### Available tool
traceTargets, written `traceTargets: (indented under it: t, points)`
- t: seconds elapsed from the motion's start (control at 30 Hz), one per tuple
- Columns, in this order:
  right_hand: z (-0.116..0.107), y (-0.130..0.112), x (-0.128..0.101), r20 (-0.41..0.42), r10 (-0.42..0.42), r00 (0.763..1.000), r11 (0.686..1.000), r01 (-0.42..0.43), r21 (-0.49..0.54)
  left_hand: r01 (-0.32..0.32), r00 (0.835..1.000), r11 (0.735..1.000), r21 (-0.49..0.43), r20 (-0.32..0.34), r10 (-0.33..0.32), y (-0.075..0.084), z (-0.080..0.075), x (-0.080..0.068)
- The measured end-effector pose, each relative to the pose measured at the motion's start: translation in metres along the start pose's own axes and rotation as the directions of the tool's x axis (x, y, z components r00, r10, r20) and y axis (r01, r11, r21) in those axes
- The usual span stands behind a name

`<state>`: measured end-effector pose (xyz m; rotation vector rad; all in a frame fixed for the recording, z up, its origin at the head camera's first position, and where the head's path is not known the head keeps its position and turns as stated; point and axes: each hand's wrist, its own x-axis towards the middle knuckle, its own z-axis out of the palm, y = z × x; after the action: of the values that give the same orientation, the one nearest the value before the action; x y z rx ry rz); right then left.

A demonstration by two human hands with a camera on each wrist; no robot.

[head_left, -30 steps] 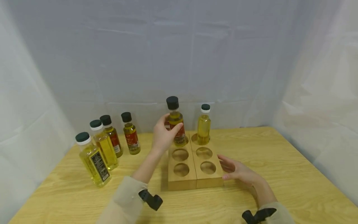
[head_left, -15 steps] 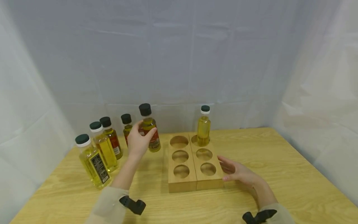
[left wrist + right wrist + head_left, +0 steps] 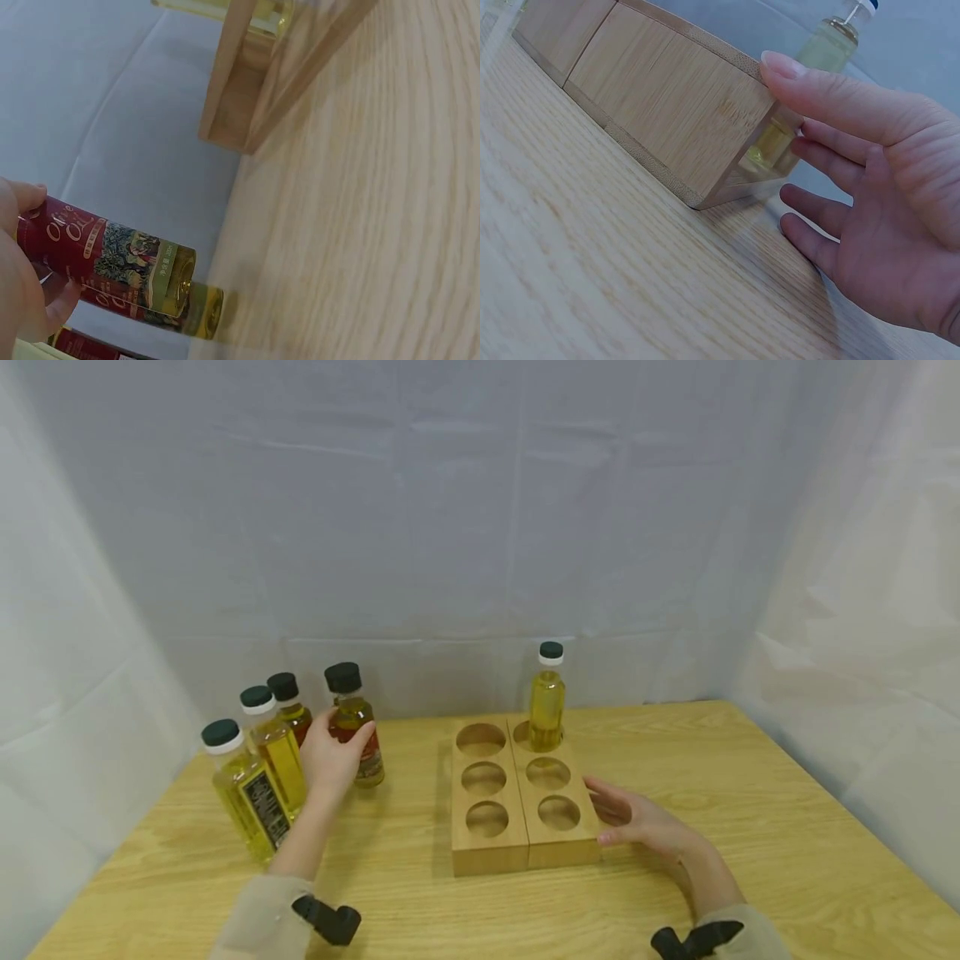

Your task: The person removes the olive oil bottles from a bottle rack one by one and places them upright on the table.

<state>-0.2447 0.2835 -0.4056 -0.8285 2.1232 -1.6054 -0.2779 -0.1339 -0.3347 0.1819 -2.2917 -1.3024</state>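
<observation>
My left hand (image 3: 327, 762) grips an olive oil bottle (image 3: 369, 762) with a black cap and red label, thumb on one side and fingers on the other. In the left wrist view this bottle (image 3: 112, 251) overlaps a like one (image 3: 206, 311) just behind it. Two wooden racks (image 3: 491, 858) with round holes stand side by side. A yellow oil bottle (image 3: 547, 706) with a green-and-white cap stands in the back right hole. My right hand (image 3: 648, 821) is at the racks' right side, its thumb (image 3: 802, 79) at the top front corner, fingers loosely extended.
At the left stand two clear oil bottles, the nearer (image 3: 243, 802) with a black label and the farther (image 3: 279, 756) plain. Behind them is a red-label bottle (image 3: 292, 712), partly covered by the left hand. White sheeting (image 3: 480, 527) encloses the wooden table (image 3: 660, 743).
My left hand has carried the red-label bottle from above the rack's back left hole leftward and down to the other bottles. The back left hole now shows uncovered. My right hand has stayed put.
</observation>
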Motion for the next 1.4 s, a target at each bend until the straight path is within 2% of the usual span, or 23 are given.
traceTargets:
  t: [0.2, 0.53, 0.73, 1.07, 1.27, 1.4]
  points:
    - [0.0, 0.0, -0.001, 0.001, -0.003, 1.0, 1.0, 0.003, 0.006, 0.024, 1.0, 1.0, 0.001, -0.016, -0.024, -0.012, -0.003, 0.002]
    - [0.0, -0.001, -0.002, -0.001, -0.002, 1.0, 1.0, 0.002, -0.002, 0.015, 1.0, 0.994, 0.108, 0.015, -0.017, -0.02, -0.006, -0.001]
    - [0.0, 0.0, -0.001, -0.001, -0.007, 1.0, 1.0, 0.007, -0.004, 0.037, 0.999, 0.99, 0.138, 0.0, -0.037, -0.02, -0.005, -0.003]
    - [0.001, -0.001, 0.002, -0.014, 0.007, 1.0, 1.0, -0.007, -0.009, 0.083, 0.996, 0.987, 0.135, -0.035, -0.079, -0.02, -0.005, -0.004]
    - [0.001, 0.0, 0.004, -0.006, 0.0, 1.0, 1.0, 0.0, -0.005, 0.094, 0.995, 0.985, 0.146, -0.039, -0.09, -0.021, -0.006, -0.006]
    - [0.001, 0.0, 0.004, -0.009, -0.005, 1.0, 1.0, 0.005, -0.007, 0.08, 0.996, 0.984, 0.16, -0.044, -0.074, -0.019, -0.006, -0.006]
